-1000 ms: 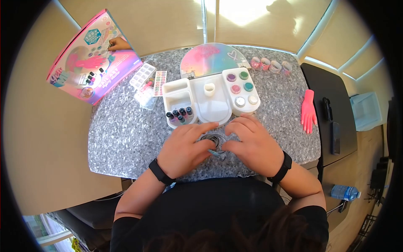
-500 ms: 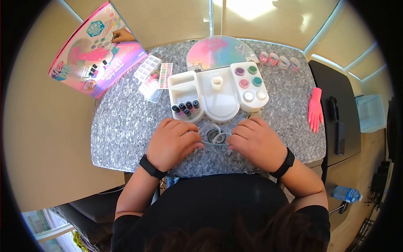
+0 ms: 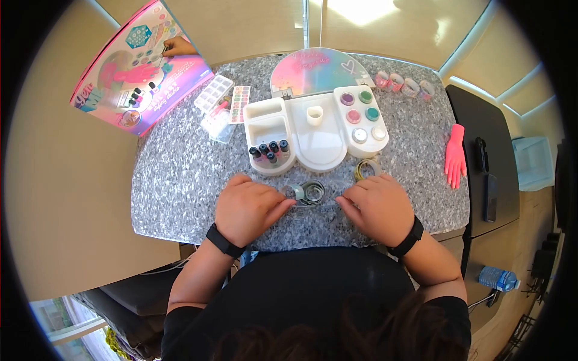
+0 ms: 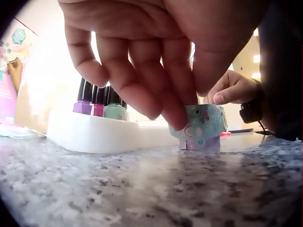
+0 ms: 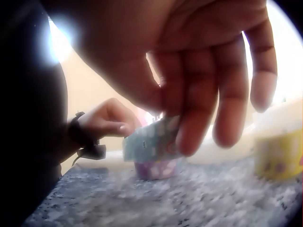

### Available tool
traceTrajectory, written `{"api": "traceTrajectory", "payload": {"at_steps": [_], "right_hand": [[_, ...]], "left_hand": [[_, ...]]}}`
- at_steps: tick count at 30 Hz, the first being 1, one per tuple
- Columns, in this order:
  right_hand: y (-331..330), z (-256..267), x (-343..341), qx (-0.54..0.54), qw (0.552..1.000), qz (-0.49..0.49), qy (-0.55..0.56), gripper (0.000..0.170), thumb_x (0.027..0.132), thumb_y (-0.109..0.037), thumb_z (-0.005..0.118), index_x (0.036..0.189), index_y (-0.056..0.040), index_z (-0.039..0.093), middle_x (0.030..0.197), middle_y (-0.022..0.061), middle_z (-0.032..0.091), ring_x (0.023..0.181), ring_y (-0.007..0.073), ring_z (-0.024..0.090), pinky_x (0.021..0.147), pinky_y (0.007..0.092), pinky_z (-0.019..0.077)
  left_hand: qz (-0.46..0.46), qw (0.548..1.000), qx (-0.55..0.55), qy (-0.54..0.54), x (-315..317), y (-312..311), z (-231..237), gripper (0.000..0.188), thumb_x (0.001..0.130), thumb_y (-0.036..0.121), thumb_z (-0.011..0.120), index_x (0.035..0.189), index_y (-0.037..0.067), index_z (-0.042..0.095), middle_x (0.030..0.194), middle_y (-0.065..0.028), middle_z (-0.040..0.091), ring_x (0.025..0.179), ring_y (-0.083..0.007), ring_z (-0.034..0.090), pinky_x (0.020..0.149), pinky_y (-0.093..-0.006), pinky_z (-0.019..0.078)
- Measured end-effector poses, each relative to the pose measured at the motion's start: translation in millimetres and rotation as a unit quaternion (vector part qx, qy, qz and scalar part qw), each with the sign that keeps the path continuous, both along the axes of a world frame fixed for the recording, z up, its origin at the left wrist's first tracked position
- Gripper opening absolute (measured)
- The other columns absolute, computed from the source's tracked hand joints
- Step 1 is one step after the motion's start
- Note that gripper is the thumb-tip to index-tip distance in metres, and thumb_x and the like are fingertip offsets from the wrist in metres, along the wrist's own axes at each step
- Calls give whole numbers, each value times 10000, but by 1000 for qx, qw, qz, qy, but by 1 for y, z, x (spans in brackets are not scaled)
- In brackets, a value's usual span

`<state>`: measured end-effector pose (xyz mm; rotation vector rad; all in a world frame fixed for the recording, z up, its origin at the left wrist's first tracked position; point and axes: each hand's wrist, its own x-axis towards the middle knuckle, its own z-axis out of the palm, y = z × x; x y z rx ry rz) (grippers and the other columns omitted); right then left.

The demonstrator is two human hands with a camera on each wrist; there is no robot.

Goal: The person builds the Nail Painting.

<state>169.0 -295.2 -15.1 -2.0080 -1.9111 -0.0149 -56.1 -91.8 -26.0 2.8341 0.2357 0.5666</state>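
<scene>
Close to the front of the table, my left hand pinches one end of a thin teal strip patterned with a rainbow and small shapes. My right hand pinches it on the opposite side, thumb against fingers, and the see-through strip spans the gap between the hands. Its curled part shows beside the left fingertips in the head view. Below it on the table sits a coiled roll, whose side looks purple in the left wrist view. A yellow roll stands just beyond the right fingers.
A white nail studio tray with polish bottles and glitter pots stands ahead. Left are a tall box, a sticker sheet and clear cases. Right lie a pink model hand and several small rolls.
The hands have drawn apart sideways, stretching the strip between them. Loose loops seen half a second ago have moved to the left hand's side, and the yellow roll has come into fuller view.
</scene>
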Motion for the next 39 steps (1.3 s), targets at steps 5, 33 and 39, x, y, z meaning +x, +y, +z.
{"api": "traceTrajectory", "payload": {"at_steps": [5,33,39], "right_hand": [[3,2,-3,-86,994,-47,50,212,978,-298,788,1002,-92,743,853,89,725,866,339,737,769,491,555],[25,-7,-9,-84,987,14,136,276,989,-210,752,1253,-127,742,973,112,727,915,366,748,805,492,600],[24,-6,-11,-72,985,-25,152,342,989,-233,763,1285,-66,719,1049,140,760,964,383,756,843,493,605]], "left_hand": [[113,989,-54,84,4,-9,0,400,998,458,815,788,118,813,692,-73,739,601,-315,697,625,-431,518],[154,979,-110,71,26,-16,-7,384,1027,302,797,1384,171,748,890,-87,809,817,-302,802,682,-429,598],[164,965,-190,72,26,-22,0,427,969,360,864,1315,136,751,1018,-38,811,829,-261,806,705,-406,609]]}}
